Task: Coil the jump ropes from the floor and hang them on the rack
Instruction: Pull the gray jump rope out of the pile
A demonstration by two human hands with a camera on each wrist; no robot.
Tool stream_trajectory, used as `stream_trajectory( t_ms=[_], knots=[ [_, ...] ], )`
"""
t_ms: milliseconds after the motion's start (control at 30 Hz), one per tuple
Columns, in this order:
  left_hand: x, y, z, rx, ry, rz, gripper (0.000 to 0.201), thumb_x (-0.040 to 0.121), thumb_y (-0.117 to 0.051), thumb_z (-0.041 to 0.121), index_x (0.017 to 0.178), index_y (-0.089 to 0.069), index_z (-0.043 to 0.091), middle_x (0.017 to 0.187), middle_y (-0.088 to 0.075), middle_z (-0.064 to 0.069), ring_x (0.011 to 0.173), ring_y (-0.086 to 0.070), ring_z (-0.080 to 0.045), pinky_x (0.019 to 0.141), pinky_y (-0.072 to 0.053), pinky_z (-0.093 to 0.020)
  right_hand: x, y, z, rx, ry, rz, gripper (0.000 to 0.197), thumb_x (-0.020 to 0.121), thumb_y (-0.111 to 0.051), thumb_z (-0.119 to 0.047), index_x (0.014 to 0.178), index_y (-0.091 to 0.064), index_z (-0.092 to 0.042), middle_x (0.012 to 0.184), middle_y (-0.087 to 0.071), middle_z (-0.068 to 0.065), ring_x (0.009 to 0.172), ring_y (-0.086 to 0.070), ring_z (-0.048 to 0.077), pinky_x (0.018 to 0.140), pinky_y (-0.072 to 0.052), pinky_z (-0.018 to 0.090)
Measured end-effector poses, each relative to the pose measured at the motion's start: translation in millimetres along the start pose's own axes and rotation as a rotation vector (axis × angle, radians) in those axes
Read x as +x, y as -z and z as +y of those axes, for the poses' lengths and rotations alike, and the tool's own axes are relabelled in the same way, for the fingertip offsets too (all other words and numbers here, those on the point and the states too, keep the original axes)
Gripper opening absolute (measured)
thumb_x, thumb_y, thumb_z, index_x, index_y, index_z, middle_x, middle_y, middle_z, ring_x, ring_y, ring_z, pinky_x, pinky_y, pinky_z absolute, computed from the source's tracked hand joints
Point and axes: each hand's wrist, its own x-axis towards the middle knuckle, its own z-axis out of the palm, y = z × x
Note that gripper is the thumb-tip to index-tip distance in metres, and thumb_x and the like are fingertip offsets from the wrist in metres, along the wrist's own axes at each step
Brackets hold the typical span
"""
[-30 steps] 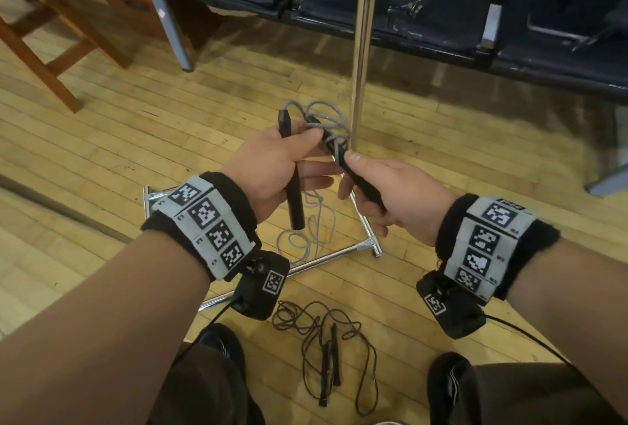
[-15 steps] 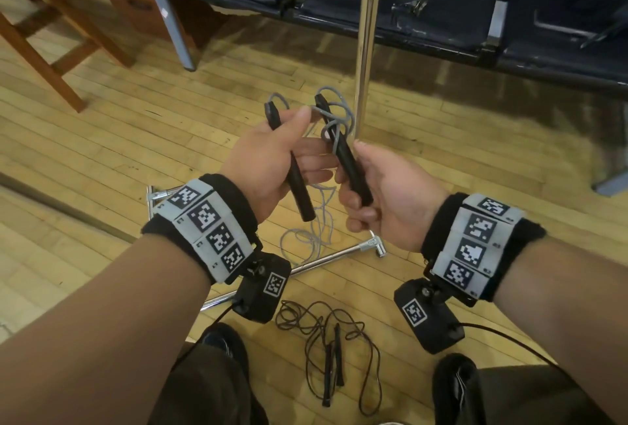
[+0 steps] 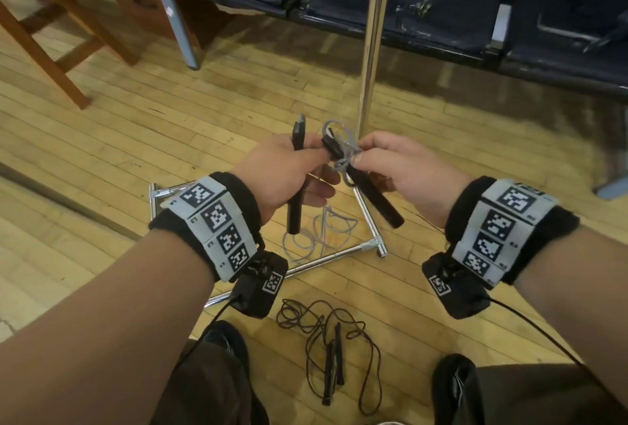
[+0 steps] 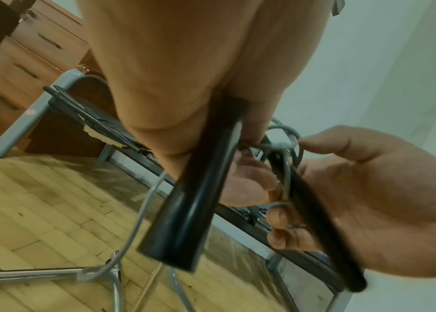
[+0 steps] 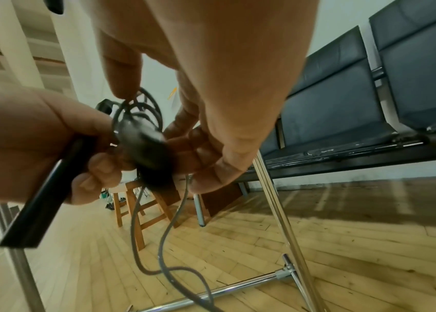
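— From above, what have the hands got?
— The left hand [image 3: 289, 169] grips one black cylindrical handle [image 3: 295, 200] of the grey-corded jump rope [image 3: 317, 237], upright. The right hand [image 3: 401, 169] pinches the grey cord looped round the second black handle [image 3: 373, 197], which slants down to the right. A moment ago that hand was wrapped round the handle itself; now its fingertips are on the loops.
— And the rest of the cord?
— It hangs to the wooden plank floor [image 3: 136, 125], inside the base of the chrome tube rack [image 3: 372, 50]. A second, black-corded jump rope [image 3: 326, 350] lies loose on the floor between the person's shoes, where it lay before.
— The left wrist camera?
— The left hand's handle [image 4: 198, 200] fills the middle; the right hand [image 4: 371, 200] holds its own handle with cord across its fingers.
— The right wrist one?
— Thumb and fingers [image 5: 211, 158] close on the blurred wrapped handle [image 5: 144, 152]; two strands [image 5: 163, 242] drop floorward.
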Motion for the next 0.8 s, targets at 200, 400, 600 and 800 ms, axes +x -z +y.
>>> stream_trajectory(
  t_ms=[200, 400, 600, 800],
  knots=[
    [4, -4, -3, 0.219, -0.031, -0.010, 0.021, 0.105, -0.060, 0.021, 0.091, -0.076, 0.016, 0.073, -0.073, 0.000, 0.060, -0.064, -0.013, 0.052, -0.050, -0.027, 4, 1, 0, -0.063, 0.078, 0.074, 0.022, 0.095, -0.066, -0.038, 0.107, -0.067, -0.020, 0.096, -0.067, 0.003, 0.083, -0.062, 0.019, 0.090, -0.054, 0.052],
    [5, -8, -5, 0.378, -0.042, -0.045, 0.023, 0.105, -0.060, 0.023, 0.087, -0.070, 0.013, 0.065, -0.068, 0.004, 0.057, -0.059, -0.014, 0.048, -0.046, -0.026, 11, -3, 6, -0.396, 0.230, 0.175, 0.012, 0.097, -0.065, -0.034, 0.092, -0.071, -0.024, 0.082, -0.071, -0.003, 0.077, -0.063, 0.013, 0.076, -0.053, 0.038],
    [6, -8, -7, 0.342, 0.016, -0.025, 0.024, 0.107, -0.059, 0.023, 0.086, -0.066, 0.013, 0.064, -0.062, 0.001, 0.055, -0.056, -0.017, 0.046, -0.043, -0.027, 12, -2, 3, -0.299, 0.206, 0.269, 0.015, 0.103, -0.056, -0.028, 0.095, -0.068, -0.022, 0.077, -0.070, -0.005, 0.077, -0.067, 0.015, 0.080, -0.058, 0.042],
    [7, -3, -9, 0.356, 0.123, -0.018, 0.024, 0.105, -0.060, 0.025, 0.085, -0.066, 0.014, 0.057, -0.055, 0.005, 0.051, -0.050, -0.013, 0.047, -0.043, -0.027, 9, -1, -2, 0.039, 0.194, 0.405, 0.016, 0.102, -0.057, -0.025, 0.093, -0.068, -0.016, 0.068, -0.067, -0.007, 0.072, -0.063, 0.025, 0.086, -0.058, 0.052]
  ],
)
